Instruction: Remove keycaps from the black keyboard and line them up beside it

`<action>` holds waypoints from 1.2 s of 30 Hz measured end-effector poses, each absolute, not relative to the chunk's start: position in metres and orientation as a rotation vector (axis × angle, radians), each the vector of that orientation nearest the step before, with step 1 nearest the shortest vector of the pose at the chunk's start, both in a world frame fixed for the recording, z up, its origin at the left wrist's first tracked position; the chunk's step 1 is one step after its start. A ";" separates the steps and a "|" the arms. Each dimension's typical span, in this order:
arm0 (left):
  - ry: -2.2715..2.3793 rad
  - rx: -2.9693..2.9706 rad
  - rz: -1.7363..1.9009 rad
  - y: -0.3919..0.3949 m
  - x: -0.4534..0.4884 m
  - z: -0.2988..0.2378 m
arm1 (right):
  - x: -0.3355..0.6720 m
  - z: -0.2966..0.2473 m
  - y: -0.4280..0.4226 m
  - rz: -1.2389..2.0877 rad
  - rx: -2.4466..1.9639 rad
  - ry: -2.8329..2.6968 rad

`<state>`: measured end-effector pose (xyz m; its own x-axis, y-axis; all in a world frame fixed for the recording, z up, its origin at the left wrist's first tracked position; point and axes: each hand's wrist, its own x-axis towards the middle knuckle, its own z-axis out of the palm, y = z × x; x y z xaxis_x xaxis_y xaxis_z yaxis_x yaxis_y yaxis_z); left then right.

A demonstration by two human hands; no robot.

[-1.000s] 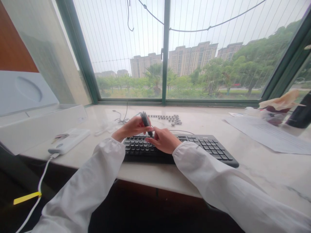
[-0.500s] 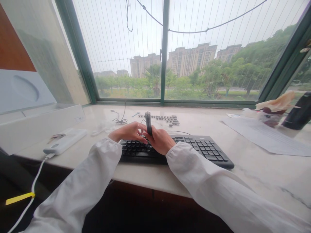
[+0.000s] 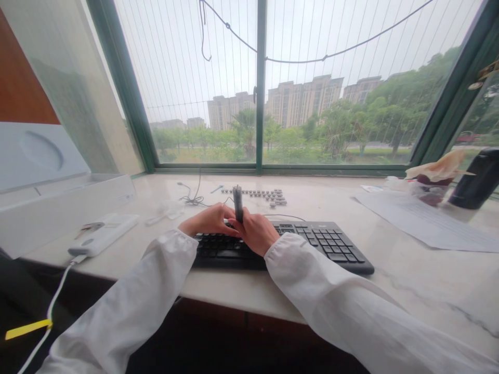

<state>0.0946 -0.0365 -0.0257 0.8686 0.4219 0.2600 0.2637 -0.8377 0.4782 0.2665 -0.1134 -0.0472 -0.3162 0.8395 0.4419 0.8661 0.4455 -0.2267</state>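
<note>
Gripping a slim dark stick (image 3: 238, 205) over the black plastic keyboard (image 3: 331, 243), your right hand (image 3: 257, 231) is relieving your left hand (image 3: 210, 219) (hold unclear).

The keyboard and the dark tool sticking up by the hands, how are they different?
The keyboard is wide, while the dark tool is slim and much smaller. The keyboard lies flat on the pale countertop; the dark tool points upward from the right hand. The keyboard has rows of keys, and the dark tool shows none. Both are dark in colour.
</note>
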 end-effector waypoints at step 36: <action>0.693 2.753 0.424 -0.040 0.098 -0.026 | 0.266 -0.047 -0.116 -0.076 -1.411 -2.161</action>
